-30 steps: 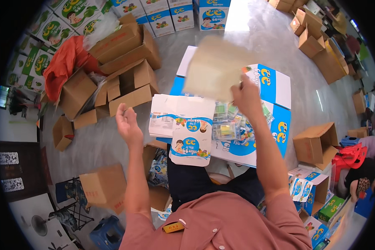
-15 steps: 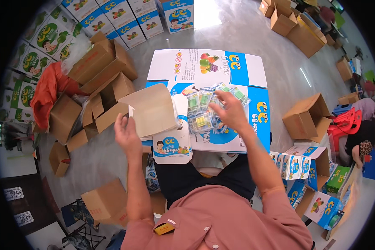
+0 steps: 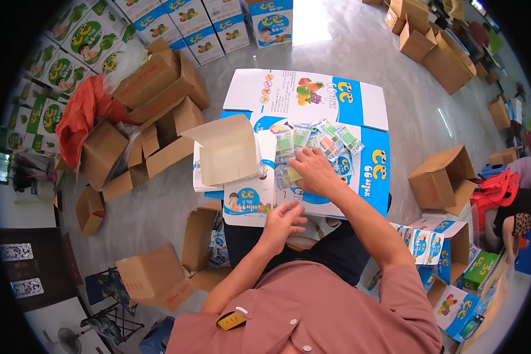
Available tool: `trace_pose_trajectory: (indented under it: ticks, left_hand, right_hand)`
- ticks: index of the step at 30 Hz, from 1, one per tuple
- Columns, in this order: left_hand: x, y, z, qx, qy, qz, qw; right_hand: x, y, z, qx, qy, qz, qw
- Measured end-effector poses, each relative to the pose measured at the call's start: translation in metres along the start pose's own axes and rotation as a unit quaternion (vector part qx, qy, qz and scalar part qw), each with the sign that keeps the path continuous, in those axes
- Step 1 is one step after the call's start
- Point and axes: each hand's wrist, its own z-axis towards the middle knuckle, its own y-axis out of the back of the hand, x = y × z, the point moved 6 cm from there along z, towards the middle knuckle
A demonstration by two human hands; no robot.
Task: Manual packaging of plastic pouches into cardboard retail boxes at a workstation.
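Several clear plastic packets (image 3: 325, 137) with green, orange and yellow contents lie in a loose cluster on a printed white and blue carton (image 3: 369, 192). My right hand (image 3: 315, 171) is over the near part of the cluster, its fingers curled down onto a packet at the left; its grip is partly hidden. My left hand (image 3: 284, 225) is at the carton's near edge, fingers apart and nothing in them. Left of the packets stands a small white and blue box (image 3: 245, 200), its plain flap (image 3: 227, 150) raised. More flat white pieces (image 3: 202, 180) lie beneath it.
Open brown cartons (image 3: 165, 127) and a red-orange sheet (image 3: 88, 121) crowd the left. Another open carton (image 3: 442, 180) stands on the right, near a red plastic chair (image 3: 494, 192) and a person (image 3: 510, 221). Printed boxes (image 3: 212, 29) are stacked at the back.
My left hand has left the raised flap's side and come right to the carton's near edge. My right hand has lowered leftward onto the packets. The whole view has shifted slightly.
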Motion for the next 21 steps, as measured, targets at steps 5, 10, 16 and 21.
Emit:
trace_pose_trajectory:
  ticks: [5,10,16,21]
  left_hand:
    - [0.001,-0.016,0.022,-0.008,0.050,-0.188,0.981]
    - [0.000,-0.019,0.045,-0.002,-0.094,-0.208,0.974]
    - [-0.006,0.011,0.033,-0.053,-0.098,-0.247,0.962]
    - [-0.021,0.014,0.010,-0.037,-0.056,-0.206,0.976]
  right_hand:
    - [-0.010,0.018,-0.035,-0.197,-0.001,0.081,0.977]
    - [-0.011,0.020,-0.057,-0.011,-0.162,0.426,0.890]
    - [-0.045,0.047,0.008,-0.094,-0.219,0.369,0.898]
    - [-0.047,0.017,0.074,-0.059,-0.303,0.187,0.933]
